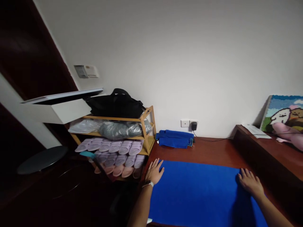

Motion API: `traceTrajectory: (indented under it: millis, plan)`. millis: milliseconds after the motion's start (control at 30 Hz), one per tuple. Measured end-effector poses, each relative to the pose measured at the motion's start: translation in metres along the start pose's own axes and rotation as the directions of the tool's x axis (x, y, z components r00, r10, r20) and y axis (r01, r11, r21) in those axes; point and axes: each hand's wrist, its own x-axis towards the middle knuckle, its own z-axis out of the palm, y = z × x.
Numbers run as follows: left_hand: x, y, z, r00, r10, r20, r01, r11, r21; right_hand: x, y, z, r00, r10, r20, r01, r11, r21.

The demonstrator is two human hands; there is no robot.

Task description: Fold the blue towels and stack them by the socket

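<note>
Nearest us lies a flat blue cloth (196,195), spread on a reddish-brown wooden tabletop (213,151). Its far edge runs across our view, its sides run back toward us, and its near edge sits at the bottom of the frame, so we cannot tell which way its long axis lies. Our hands stay well apart on that far edge, both open and palm down, neither gripping. Our left hand (154,171) rests at the cloth's far left corner with its fingers spread, and our right hand (251,183) presses at the far right corner. A pale band (148,184) circles our left wrist.

Beyond the cloth and to its left stands a bamboo shoe rack (148,126) holding lilac slippers (109,148) and pink slippers (118,170), with a black bag (115,104) on top. Past the cloth's far edge lies a folded blue towel (175,139), just beside a black plug adapter (194,126) in a wall socket. To the cloth's right, a woven cartoon picture (282,113) leans on the wall behind a pink plush toy (286,134). We can read no writing or brand anywhere.
</note>
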Motion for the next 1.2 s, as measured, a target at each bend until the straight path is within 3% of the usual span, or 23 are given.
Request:
traceTrajectory:
  millis: [67, 133, 233, 333, 400, 467, 533, 600, 767, 867, 933, 1033, 1200]
  plan:
    - [-0.001, 0.002, -0.001, 1.0, -0.01, 0.007, 0.01, 1.0, -0.001, -0.008, -0.041, -0.012, 0.993, -0.078, -0.084, 0.079, 0.997, 0.006]
    - [-0.002, 0.003, -0.003, 1.0, -0.019, 0.013, 0.02, 1.0, -0.004, -0.027, -0.102, -0.022, 0.955, -0.237, -0.177, 0.25, 0.967, 0.054]
    - [-0.003, 0.004, -0.004, 1.0, -0.02, 0.018, 0.021, 1.0, -0.011, -0.072, -0.213, -0.027, 0.852, -0.491, -0.178, 0.519, 0.835, 0.183]
    - [-0.003, 0.004, -0.005, 0.999, -0.022, 0.025, 0.023, 1.0, -0.004, -0.122, -0.306, -0.024, 0.724, -0.677, -0.13, 0.682, 0.675, 0.283]
    - [-0.003, 0.004, -0.005, 1.0, -0.02, 0.022, 0.02, 1.0, -0.001, -0.143, -0.34, -0.02, 0.682, -0.727, -0.083, 0.712, 0.633, 0.304]
    - [-0.003, 0.003, -0.005, 1.0, -0.011, 0.018, 0.011, 1.0, 0.0, -0.148, -0.347, -0.017, 0.685, -0.727, -0.052, 0.704, 0.641, 0.306]
    - [-0.003, 0.002, -0.004, 1.0, -0.008, 0.017, 0.008, 1.0, 0.002, -0.139, -0.33, -0.013, 0.721, -0.692, -0.044, 0.671, 0.68, 0.296]
    - [-0.002, 0.001, -0.002, 1.0, -0.016, 0.015, 0.016, 1.0, 0.007, -0.118, -0.295, -0.007, 0.774, -0.632, -0.034, 0.616, 0.74, 0.271]
    - [0.0, -0.001, 0.002, 1.0, -0.013, 0.0, 0.013, 1.0, 0.029, -0.05, -0.153, 0.016, 0.923, -0.384, -0.024, 0.384, 0.913, 0.139]
    - [0.002, -0.003, 0.004, 1.0, -0.009, -0.01, 0.009, 1.0, 0.027, -0.015, -0.063, 0.033, 0.973, -0.224, -0.062, 0.229, 0.97, 0.083]
    - [0.003, -0.005, 0.005, 1.0, -0.006, -0.02, 0.007, 1.0, 0.023, 0.0, -0.017, 0.043, 0.987, -0.132, -0.087, 0.138, 0.988, 0.075]
    - [0.004, -0.008, 0.006, 1.0, 0.002, -0.018, -0.001, 1.0, 0.026, 0.009, 0.018, 0.052, 0.994, -0.026, -0.102, 0.036, 0.994, 0.099]
    - [0.004, -0.007, 0.003, 1.0, -0.003, -0.014, 0.003, 0.999, 0.047, 0.008, 0.019, 0.047, 0.997, 0.022, -0.078, -0.013, 0.992, 0.122]
